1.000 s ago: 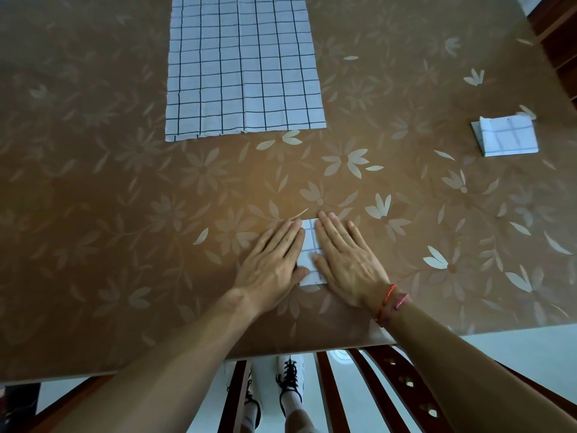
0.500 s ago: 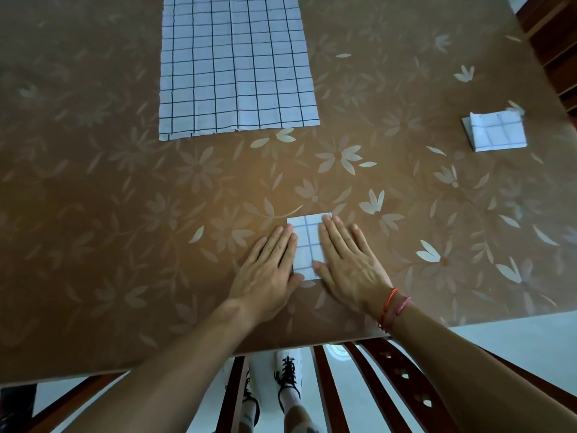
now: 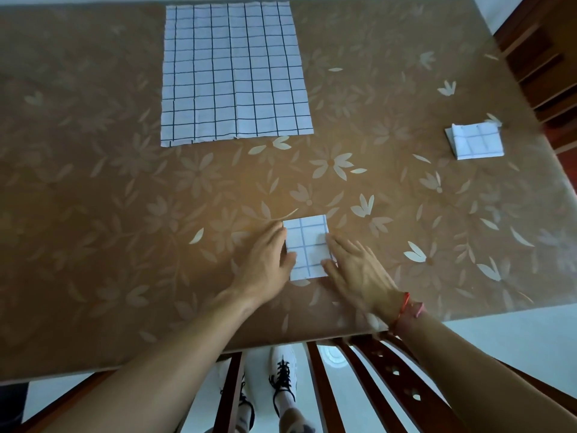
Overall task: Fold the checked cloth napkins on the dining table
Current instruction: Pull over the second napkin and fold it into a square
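A small folded checked napkin (image 3: 307, 245) lies near the table's front edge. My left hand (image 3: 265, 264) rests against its left side with the fingers relaxed and the thumb on the cloth. My right hand (image 3: 356, 270) lies flat on the table, its fingertips touching the napkin's right edge. Farther back, a large checked napkin (image 3: 234, 73) is spread flat and unfolded. A second folded napkin (image 3: 476, 141) sits at the right side of the table.
The brown table (image 3: 93, 214) has a pale flower pattern. A wooden chair back (image 3: 368, 379) stands below the front edge, with my feet in white shoes (image 3: 282, 370) on the floor. Dark wooden furniture (image 3: 543, 57) fills the upper right corner.
Both hands have slid outward and back off the folded napkin, so most of its top now shows. The view has shifted, bringing more of the far table into sight.
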`<state>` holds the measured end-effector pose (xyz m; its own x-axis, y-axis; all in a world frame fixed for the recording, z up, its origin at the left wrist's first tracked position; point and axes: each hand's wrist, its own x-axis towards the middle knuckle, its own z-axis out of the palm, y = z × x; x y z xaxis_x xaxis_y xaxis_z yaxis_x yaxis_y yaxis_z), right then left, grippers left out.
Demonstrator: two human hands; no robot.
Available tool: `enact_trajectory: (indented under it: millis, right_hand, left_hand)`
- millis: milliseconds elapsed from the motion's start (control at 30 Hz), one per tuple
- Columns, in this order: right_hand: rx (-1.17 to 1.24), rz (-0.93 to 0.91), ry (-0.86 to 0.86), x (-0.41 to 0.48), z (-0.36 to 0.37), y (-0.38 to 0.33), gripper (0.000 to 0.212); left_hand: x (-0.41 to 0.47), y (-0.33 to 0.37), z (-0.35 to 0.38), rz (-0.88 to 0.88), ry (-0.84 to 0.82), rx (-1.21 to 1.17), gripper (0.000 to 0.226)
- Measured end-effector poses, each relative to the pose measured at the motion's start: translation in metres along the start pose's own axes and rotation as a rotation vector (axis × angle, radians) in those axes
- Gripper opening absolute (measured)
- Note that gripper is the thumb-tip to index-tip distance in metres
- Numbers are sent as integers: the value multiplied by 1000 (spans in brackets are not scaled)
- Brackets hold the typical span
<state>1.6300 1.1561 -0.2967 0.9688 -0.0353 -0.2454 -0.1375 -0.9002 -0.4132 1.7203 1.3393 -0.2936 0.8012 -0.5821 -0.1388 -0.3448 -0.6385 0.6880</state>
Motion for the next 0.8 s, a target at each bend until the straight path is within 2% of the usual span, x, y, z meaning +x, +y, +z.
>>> enact_trajectory:
  millis: [100,200,333,433,700,800]
  right_hand:
    - [236,100,139,13,-17,-7,30]
    - [478,338,169,22,-30,-14,36]
    - [671,537,74,30,-25,-11,31]
    - [692,564,57,32,-19,-8,37]
    - [769,565,105,37,-24,-12,32]
    - [783,577,113,35,-25,-13,40]
  left_hand:
    - [8,10,-9,-311,90,-287,31]
    - [12,7,-9,-549,138,-580,16]
    - [9,8,-9,-757,138,-803,16]
    - [7,8,-6,-786,119,-867,14]
    - [0,8,-2,-800,42,-920,9]
    - [1,9,-2,-776,71,-930,10]
